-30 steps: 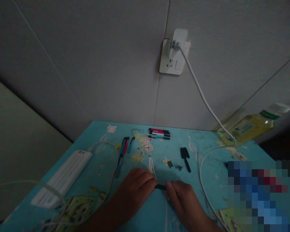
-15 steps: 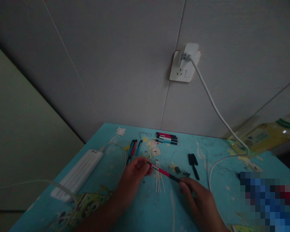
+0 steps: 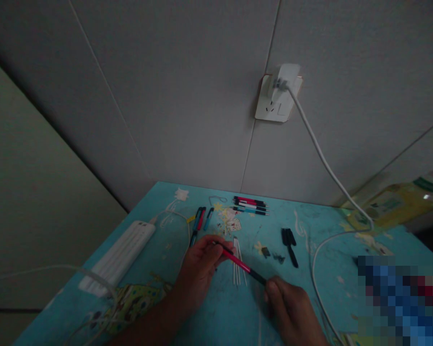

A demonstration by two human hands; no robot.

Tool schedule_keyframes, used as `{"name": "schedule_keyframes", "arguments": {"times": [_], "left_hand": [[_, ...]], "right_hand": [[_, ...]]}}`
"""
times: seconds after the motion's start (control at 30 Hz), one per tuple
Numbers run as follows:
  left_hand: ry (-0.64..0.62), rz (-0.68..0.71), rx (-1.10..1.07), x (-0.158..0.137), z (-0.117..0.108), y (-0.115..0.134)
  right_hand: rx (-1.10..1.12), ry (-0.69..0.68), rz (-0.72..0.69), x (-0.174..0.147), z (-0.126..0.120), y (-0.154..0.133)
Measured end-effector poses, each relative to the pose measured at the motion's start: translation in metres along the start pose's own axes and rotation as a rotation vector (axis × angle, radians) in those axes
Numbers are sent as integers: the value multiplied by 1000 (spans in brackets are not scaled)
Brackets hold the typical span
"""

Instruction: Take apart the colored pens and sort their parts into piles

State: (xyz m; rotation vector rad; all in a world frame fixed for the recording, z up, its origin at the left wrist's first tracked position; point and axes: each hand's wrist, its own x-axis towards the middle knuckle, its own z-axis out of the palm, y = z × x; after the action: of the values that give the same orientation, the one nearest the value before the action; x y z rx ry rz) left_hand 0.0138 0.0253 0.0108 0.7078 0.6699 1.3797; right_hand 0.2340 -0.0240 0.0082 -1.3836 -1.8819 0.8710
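Observation:
A red pen [image 3: 238, 262] with a black grip slants down to the right between my hands, above the table. My left hand [image 3: 202, 264] pinches its upper end between thumb and fingers. Around the black grip end, the fingers of my right hand [image 3: 288, 307] are closed. Behind the pen lie several thin white refills [image 3: 236, 274] side by side on the table. Small dark pieces [image 3: 266, 252] sit to the right of them, and farther right is a group of black grip sleeves [image 3: 289, 245].
Assembled pens [image 3: 250, 204] lie in a row at the back. More pen barrels [image 3: 198, 221] rest left of centre, near a white power strip [image 3: 117, 257]. A white cable [image 3: 321, 154] runs from the wall socket [image 3: 274, 103] past a bottle of yellow liquid [image 3: 393, 204].
The pen has tilted a little more steeply, its black end now lower. My right hand has moved slightly down and left with it, and my left hand keeps its pinch.

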Motion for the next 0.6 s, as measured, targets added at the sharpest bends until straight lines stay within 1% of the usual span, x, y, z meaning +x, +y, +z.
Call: {"name": "schedule_keyframes", "arguments": {"times": [0.07,0.13,0.2,0.3,0.4,0.47,0.53,0.6], "left_hand": [[-21,23,-2,0,1,3],[2,13,-9,0,3,5],[66,-33,-10,0,5,6],[163,-108,31,-1,8,3],[196,-145,60,-5,11,-2],[177,-163,63,-7,13,-4],[146,-194,84,-9,14,-4],[112,-221,122,-10,14,-3]], "right_hand": [[146,-122,80,-3,6,-2],[256,-208,135,-6,12,-3],[294,-207,141,-7,15,-4],[223,-150,89,-6,18,-6],[40,-107,-28,-3,21,-5],[-139,-71,-172,-2,23,-4],[-292,-66,-331,-3,25,-3],[-352,-92,-429,-4,25,-2]]}}
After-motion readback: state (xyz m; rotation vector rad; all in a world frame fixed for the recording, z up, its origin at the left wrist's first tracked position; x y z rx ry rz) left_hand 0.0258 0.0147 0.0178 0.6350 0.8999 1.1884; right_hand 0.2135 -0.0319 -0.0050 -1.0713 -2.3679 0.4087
